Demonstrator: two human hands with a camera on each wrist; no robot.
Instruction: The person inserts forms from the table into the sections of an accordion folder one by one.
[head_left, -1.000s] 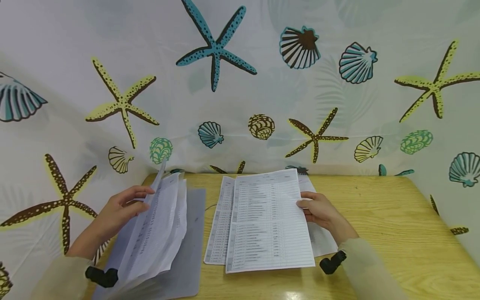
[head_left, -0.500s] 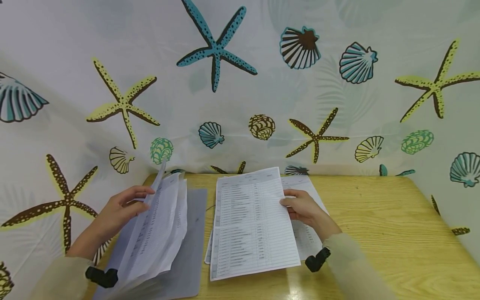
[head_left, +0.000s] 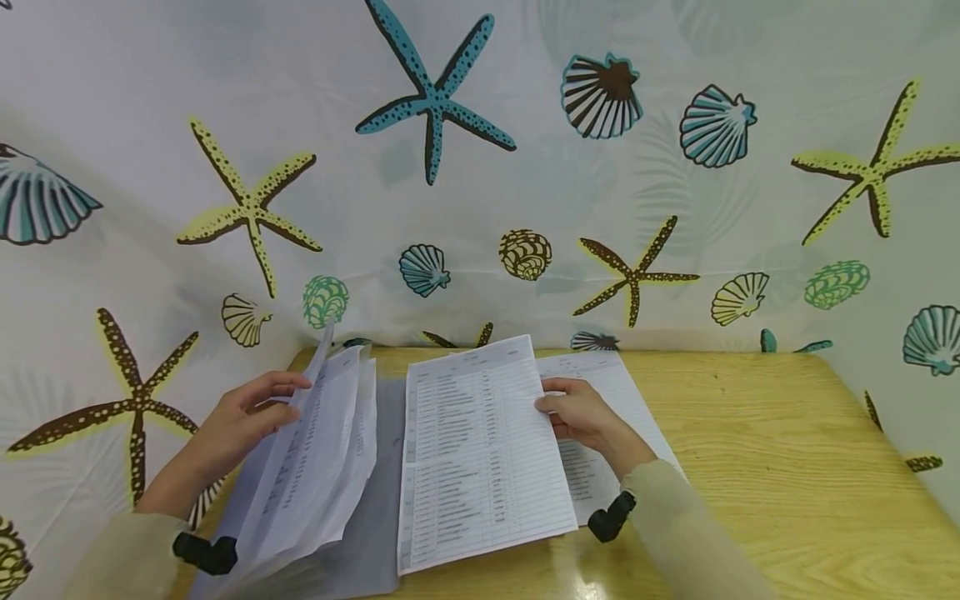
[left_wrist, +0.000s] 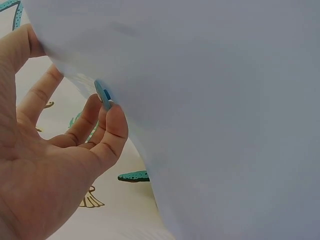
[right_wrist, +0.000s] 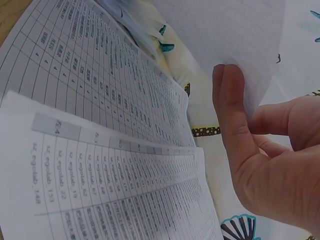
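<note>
At the left of the head view, my left hand [head_left: 236, 429] holds up the cover and leaves [head_left: 322, 467] of a blue-grey folder [head_left: 378, 492]. The left wrist view shows that hand [left_wrist: 65, 145] with a small blue fastener [left_wrist: 102, 95] at its fingertips, beside a pale sheet [left_wrist: 210, 120]. My right hand [head_left: 588, 417] pinches the right edge of a printed sheet [head_left: 480, 458], whose left edge overlaps the folder's right side. In the right wrist view, the fingers of my right hand [right_wrist: 270, 160] lie against a sheet [right_wrist: 235, 30].
More printed paper [head_left: 615, 396] lies on the wooden table [head_left: 765, 450] behind and right of the held sheet. A cloth [head_left: 570, 192] with starfish and shells hangs behind and at both sides of the table.
My right hand has moved left with the printed sheet, from above the loose papers to the folder's right edge. My left hand and the raised leaves have stayed nearly still.
</note>
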